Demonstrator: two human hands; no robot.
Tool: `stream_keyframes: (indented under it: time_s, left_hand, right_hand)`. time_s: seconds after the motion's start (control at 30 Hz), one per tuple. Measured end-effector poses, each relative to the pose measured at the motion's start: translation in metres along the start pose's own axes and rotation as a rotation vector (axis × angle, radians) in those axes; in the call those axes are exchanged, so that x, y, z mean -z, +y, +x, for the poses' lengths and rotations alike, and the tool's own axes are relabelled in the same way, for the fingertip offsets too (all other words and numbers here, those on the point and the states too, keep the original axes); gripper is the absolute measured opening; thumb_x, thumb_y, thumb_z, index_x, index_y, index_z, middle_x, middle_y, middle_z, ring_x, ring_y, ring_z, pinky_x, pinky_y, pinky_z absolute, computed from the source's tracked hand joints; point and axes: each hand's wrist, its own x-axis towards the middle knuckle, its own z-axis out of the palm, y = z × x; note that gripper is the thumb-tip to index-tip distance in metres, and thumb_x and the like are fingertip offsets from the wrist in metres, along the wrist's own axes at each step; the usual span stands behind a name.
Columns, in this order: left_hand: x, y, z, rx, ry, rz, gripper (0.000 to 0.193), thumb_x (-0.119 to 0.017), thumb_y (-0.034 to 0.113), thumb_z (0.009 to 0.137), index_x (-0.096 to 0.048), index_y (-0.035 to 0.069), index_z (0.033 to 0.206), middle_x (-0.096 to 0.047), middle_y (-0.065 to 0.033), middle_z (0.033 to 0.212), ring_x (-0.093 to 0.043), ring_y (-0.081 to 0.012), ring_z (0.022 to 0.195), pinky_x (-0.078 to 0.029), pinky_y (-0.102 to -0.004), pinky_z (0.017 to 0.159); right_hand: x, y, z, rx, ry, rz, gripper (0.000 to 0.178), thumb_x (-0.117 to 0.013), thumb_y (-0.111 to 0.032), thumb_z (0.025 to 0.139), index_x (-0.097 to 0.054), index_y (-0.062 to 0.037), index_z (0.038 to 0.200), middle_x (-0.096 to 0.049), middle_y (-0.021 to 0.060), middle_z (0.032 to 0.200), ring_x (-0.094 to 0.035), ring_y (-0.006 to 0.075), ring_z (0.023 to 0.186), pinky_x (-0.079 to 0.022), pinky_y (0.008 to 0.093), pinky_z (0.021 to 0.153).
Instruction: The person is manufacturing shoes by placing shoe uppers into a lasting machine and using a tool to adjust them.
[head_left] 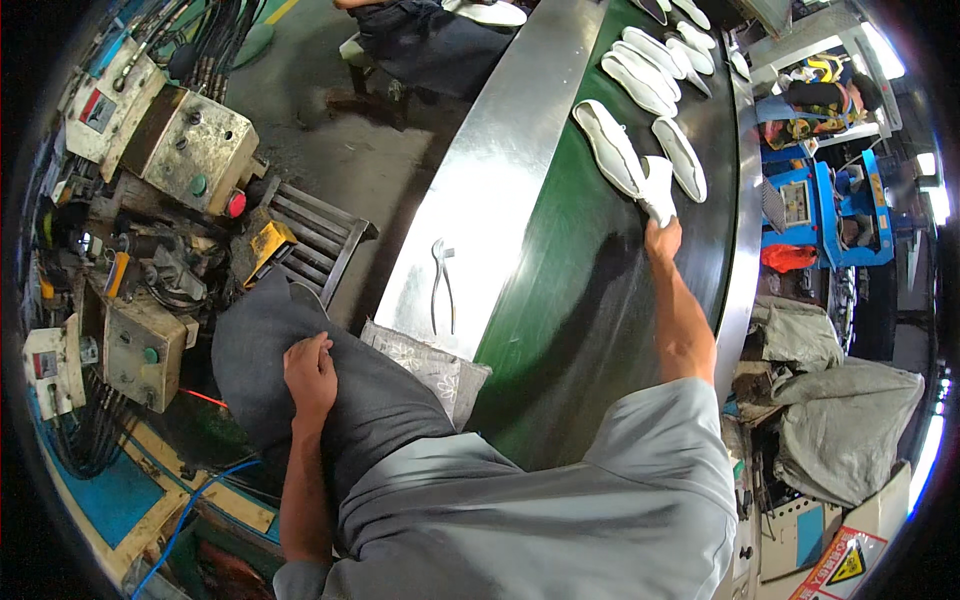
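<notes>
Stretched out over the green conveyor belt, my right hand grips the near end of a white shoe. Two more white shoes lie beside it: one on its left, close against it, and another on its right. Over my dark-trousered thigh rests my left hand, its fingers curled in, with nothing visible in them. A pair of pliers lies on the shiny metal ledge left of the belt. A grey patterned cloth hangs on the ledge's near end.
Several white shoes lie farther up the belt. Left stand a slatted metal stool and grimy machines with control boxes. A person in dark clothing sits beyond the ledge. Covered equipment and a blue machine line the right side.
</notes>
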Motion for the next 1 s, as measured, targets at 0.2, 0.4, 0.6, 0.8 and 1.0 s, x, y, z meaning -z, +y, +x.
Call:
stream_keyframes:
  time_s: [0.2, 0.4, 0.6, 0.8, 1.0]
  left_hand:
    - [-0.019, 0.009, 0.01, 0.02, 0.034, -0.027, 0.027, -0.064, 0.0, 0.1, -0.073, 0.004, 0.125, -0.078, -0.0094, 0.111, -0.07, -0.0339, 0.109, -0.049, -0.0505, 0.103]
    - [-0.01, 0.017, 0.019, 0.005, 0.025, -0.019, 0.026, -0.064, 0.002, 0.101, -0.073, 0.005, 0.124, -0.078, -0.0088, 0.109, -0.07, -0.0339, 0.109, -0.049, -0.0518, 0.103]
    - [-0.026, 0.025, 0.04, -0.016, -0.035, -0.03, 0.023, -0.066, 0.003, 0.098, -0.074, 0.005, 0.12, -0.078, -0.0089, 0.107, -0.07, -0.0345, 0.107, -0.05, -0.0506, 0.101]
    - [-0.006, 0.022, 0.034, 0.044, -0.036, -0.012, 0.024, -0.069, 0.002, 0.091, -0.077, 0.005, 0.114, -0.077, -0.0088, 0.102, -0.07, -0.0321, 0.102, -0.051, -0.0471, 0.098]
    - [0.0, 0.039, 0.056, -0.037, -0.201, -0.094, 0.038, -0.068, 0.005, 0.097, -0.069, 0.003, 0.136, -0.076, -0.0133, 0.117, -0.071, -0.0328, 0.106, -0.053, -0.0453, 0.099]
  right_hand:
    - [-0.02, -0.04, 0.105, 0.154, -0.07, -0.028, 0.093, -0.082, -0.032, 0.083, -0.043, 0.009, 0.157, -0.049, 0.0403, 0.155, -0.044, 0.0539, 0.149, -0.035, 0.0528, 0.128]
    - [-0.059, -0.078, 0.094, 0.019, -0.402, -0.255, 0.087, -0.082, -0.059, 0.086, -0.064, 0.0078, 0.139, -0.066, 0.038, 0.137, -0.063, 0.0489, 0.133, -0.05, 0.0525, 0.113]
    - [-0.097, -0.072, 0.014, -0.025, -0.075, 0.252, 0.06, -0.084, -0.041, 0.091, -0.071, 0.0117, 0.119, -0.075, 0.0337, 0.116, -0.074, 0.049, 0.112, -0.058, 0.0522, 0.097]
    - [-0.046, -0.057, -0.191, 0.071, -0.368, 0.2, 0.102, -0.082, -0.044, 0.091, -0.03, 0.0097, 0.16, -0.059, 0.0407, 0.142, -0.062, 0.0533, 0.132, -0.05, 0.0538, 0.112]
    - [-0.019, -0.094, -0.265, -0.174, -0.274, 0.435, 0.091, -0.083, -0.035, 0.091, -0.039, 0.0088, 0.158, -0.064, 0.0297, 0.142, -0.065, 0.0399, 0.128, -0.05, 0.0449, 0.111]
